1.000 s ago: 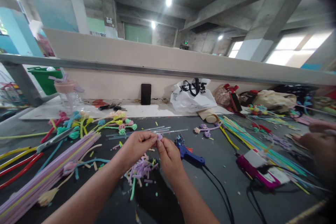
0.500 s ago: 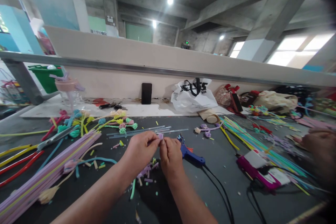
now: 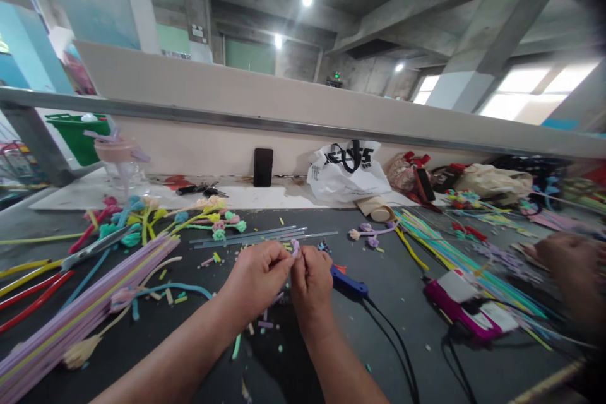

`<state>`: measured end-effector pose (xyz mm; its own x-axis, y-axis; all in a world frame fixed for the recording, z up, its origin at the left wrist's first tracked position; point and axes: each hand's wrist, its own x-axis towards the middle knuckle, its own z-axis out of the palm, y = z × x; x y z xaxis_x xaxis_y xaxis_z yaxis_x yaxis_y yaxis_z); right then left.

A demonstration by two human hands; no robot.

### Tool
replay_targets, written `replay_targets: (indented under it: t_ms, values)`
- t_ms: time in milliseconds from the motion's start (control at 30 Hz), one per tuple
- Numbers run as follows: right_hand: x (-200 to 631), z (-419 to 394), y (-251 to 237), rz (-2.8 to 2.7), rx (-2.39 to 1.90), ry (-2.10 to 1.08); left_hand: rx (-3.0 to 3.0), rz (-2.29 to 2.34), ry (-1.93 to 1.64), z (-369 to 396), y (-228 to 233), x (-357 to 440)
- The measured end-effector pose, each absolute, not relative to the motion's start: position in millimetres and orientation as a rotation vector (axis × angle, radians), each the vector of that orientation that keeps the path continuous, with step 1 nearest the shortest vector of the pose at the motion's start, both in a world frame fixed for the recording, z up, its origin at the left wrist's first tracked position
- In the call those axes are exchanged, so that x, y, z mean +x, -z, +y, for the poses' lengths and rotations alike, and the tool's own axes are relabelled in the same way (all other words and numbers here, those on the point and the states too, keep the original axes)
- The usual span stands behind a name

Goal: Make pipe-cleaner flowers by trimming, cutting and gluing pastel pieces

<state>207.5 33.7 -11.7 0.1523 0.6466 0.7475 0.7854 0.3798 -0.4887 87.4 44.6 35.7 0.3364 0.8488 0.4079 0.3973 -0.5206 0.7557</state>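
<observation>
Above the dark tabletop, my left hand point(image 3: 262, 271) and my right hand point(image 3: 311, 281) meet with their fingertips pinched on a small purple piece of pipe cleaner point(image 3: 295, 246). Only its top shows; the rest is hidden by the fingers. A blue glue gun point(image 3: 349, 282) lies just right of my right hand, partly covered by it. Beneath my hands are short purple pipe cleaner cuttings point(image 3: 266, 324). Clear glue sticks point(image 3: 246, 238) lie behind my left hand.
Pipe cleaner bundles lie left point(image 3: 95, 303) and right point(image 3: 435, 237). Pliers-like scissors point(image 3: 89, 251) sit at left, near fluffy flowers point(image 3: 218, 227). A magenta-and-white power strip point(image 3: 466, 306) and cords are at right. Another person's hand point(image 3: 568, 259) works far right. A phone point(image 3: 263, 167) leans on the back panel.
My hands have shifted slightly right and the purple piece stands a little higher between my fingertips. My right hand covers more of the glue gun. The view has moved slightly.
</observation>
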Motion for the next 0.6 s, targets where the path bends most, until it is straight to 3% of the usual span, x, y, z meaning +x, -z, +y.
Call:
replay_targets:
  t_ms: [333,600]
  values:
    - [207,31,3,-1.581,-1.242,-0.085,1.722,0.993,-1.032,61,-45,76]
    - [203,29,2,-1.715,-1.232,-0.024,1.426,0.842,-1.015,60,-40,81]
